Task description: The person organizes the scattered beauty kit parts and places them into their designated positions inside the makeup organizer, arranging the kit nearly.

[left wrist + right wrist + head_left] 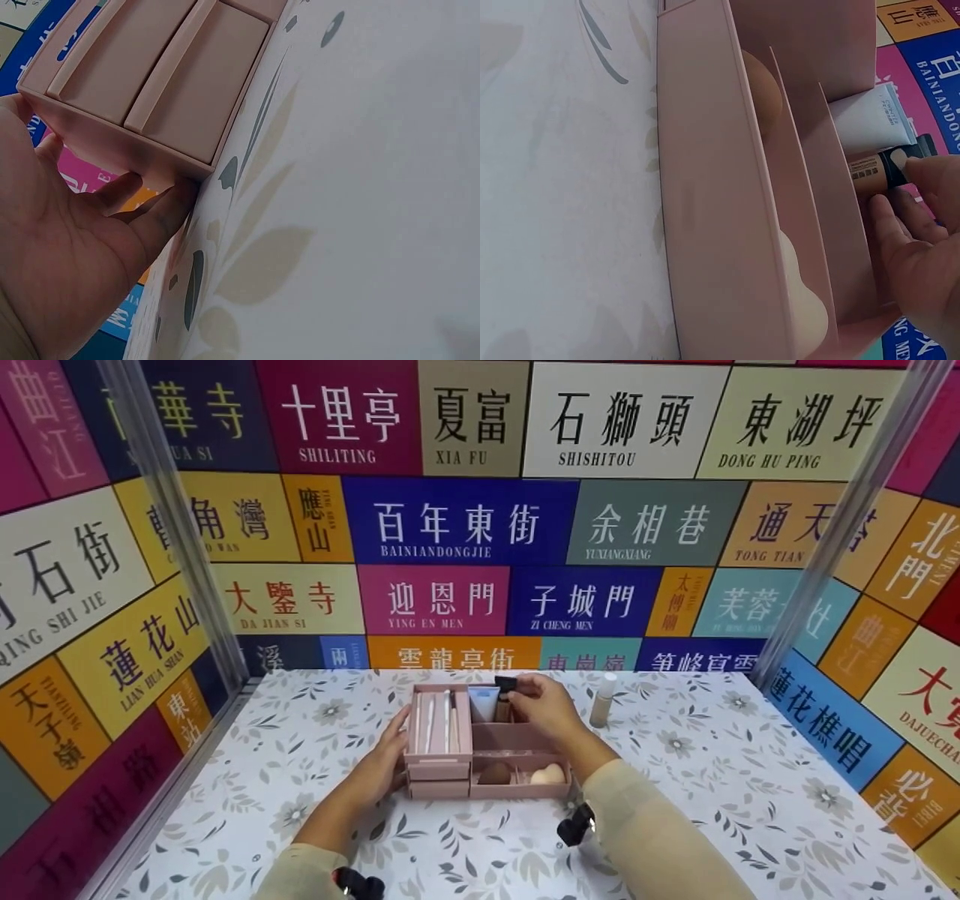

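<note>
A pink makeup organizer (439, 765) stands on the table, with thin white sticks and a brush in its tall left section. My left hand (381, 771) rests against the organizer's left side; in the left wrist view its fingers (159, 217) touch the side wall beside two drawers (202, 82). With my right hand (551, 706) I pinch the black cap of a brown foundation bottle (868, 174), which sits in the rear compartment. Beside that bottle is a pale blue-white tube (874, 118). A brown makeup sponge (495, 772) and a cream sponge (547, 775) lie in the front compartments.
A small bottle with a white cap (602, 701) stands on the table right of the organizer. The tabletop (720, 780) has a leaf-and-flower print. Colourful sign-covered walls (461, 521) and clear corner posts (832, 510) enclose the table's back and sides.
</note>
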`<state>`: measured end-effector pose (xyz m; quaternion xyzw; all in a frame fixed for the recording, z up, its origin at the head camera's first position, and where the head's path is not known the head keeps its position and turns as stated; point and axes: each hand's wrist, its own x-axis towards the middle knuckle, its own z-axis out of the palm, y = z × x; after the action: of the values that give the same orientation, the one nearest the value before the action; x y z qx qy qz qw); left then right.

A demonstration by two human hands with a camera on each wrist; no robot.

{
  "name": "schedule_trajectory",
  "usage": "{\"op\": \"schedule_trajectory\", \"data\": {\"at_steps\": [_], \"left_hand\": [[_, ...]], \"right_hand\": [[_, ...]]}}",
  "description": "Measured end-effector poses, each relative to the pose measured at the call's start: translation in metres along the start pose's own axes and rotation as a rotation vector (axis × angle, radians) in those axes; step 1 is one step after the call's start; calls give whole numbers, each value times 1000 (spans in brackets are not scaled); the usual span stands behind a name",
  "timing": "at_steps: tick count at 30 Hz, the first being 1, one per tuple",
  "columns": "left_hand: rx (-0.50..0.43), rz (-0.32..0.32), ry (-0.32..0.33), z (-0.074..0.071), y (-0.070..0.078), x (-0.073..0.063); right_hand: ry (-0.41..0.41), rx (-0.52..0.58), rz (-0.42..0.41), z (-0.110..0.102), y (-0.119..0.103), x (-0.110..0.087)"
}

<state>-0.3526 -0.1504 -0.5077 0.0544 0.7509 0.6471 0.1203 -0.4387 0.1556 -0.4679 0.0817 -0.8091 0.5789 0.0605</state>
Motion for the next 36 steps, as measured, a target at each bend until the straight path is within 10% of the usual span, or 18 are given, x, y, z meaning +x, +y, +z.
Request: {"op": "schedule_trajectory", "data": {"at_steps": [14, 36], "left_hand": [[-23, -19, 1, 2, 0, 1], [-13, 0, 5, 0, 1, -3]], "right_hand": [[64, -33, -41, -12, -3, -3], [137, 75, 17, -104, 24, -37]]}}
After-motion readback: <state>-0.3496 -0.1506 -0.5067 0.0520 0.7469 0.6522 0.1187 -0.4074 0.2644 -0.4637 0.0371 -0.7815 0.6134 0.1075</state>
